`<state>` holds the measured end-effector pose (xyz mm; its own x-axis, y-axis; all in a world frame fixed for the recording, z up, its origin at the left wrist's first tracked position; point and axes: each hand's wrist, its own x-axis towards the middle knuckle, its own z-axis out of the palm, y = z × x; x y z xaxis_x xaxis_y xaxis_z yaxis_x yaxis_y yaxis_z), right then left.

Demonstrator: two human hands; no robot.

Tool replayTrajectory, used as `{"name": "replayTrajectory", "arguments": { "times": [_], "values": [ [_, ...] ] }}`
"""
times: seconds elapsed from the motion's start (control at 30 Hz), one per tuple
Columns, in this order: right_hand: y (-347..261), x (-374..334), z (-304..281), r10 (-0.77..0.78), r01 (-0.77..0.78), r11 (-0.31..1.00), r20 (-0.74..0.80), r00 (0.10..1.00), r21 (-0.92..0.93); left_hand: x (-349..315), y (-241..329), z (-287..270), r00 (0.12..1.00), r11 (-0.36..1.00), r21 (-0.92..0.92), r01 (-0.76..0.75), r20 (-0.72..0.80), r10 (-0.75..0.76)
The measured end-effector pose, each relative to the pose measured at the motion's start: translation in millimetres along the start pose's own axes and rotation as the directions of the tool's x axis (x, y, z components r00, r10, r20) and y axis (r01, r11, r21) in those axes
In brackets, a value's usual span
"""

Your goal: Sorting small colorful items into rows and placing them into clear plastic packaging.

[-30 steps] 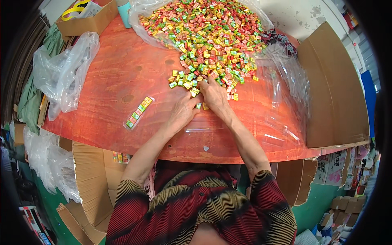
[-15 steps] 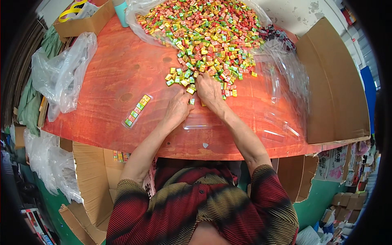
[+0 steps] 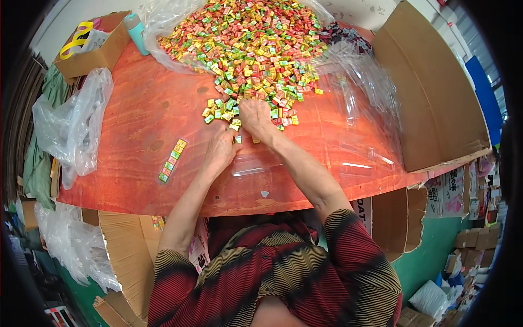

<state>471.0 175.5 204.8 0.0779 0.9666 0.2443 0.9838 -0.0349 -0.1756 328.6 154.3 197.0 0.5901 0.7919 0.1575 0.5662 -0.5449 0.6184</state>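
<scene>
A large heap of small red, yellow and green boxed pieces (image 3: 256,49) spreads across the far part of the red table. My right hand (image 3: 256,117) reaches into its near edge, fingers curled down and their tips hidden. Just left of it and closer to me, my left hand (image 3: 219,151) has its fingertips closed at a small yellow-green piece (image 3: 235,125). Loose pieces (image 3: 210,115) lie beyond the left hand. Under my right forearm and beside the left wrist lies a clear plastic tray (image 3: 253,170). A filled clear strip tray (image 3: 172,160) with one row of pieces rests further left.
Clear empty trays (image 3: 368,82) are stacked at the right, beside an upright cardboard panel (image 3: 430,87). Crumpled plastic bags (image 3: 73,122) lie at the left edge. A teal bottle (image 3: 135,34) and an open carton (image 3: 95,52) stand at the back left. Open cartons (image 3: 128,240) sit below the table edge.
The whole view has shifted, so the table and heap appear further left. My right hand has moved slightly over the heap's near edge; the left hand stays close beside it.
</scene>
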Motion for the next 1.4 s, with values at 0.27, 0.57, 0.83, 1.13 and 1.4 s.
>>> {"name": "replayTrajectory", "arguments": {
  "times": [0.27,0.57,0.83,1.13,1.4],
  "values": [
    [11,10,-27,-0.09,0.095,0.995,0.268,0.959,-0.006,1,-1,-1,0.999,0.999,-0.024,0.043,0.023,-0.042],
    [9,-56,-33,-0.144,0.1,0.98,0.261,0.955,0.174,-3,1,-7,0.994,0.998,-0.014,0.063,0.095,-0.061],
    [23,-134,-44,-0.067,0.062,0.952,0.006,0.998,0.301,-8,10,-3,0.998,0.994,-0.106,-0.027,0.047,0.032],
    [26,-133,-53,0.014,-0.002,0.946,-0.034,0.999,0.324,-9,23,14,0.999,0.998,0.044,-0.037,0.013,0.037],
    [38,-123,-22,-0.043,0.071,0.926,-0.084,0.996,0.37,-8,34,19,0.996,0.992,0.092,-0.085,0.015,0.084]
  ]
}}
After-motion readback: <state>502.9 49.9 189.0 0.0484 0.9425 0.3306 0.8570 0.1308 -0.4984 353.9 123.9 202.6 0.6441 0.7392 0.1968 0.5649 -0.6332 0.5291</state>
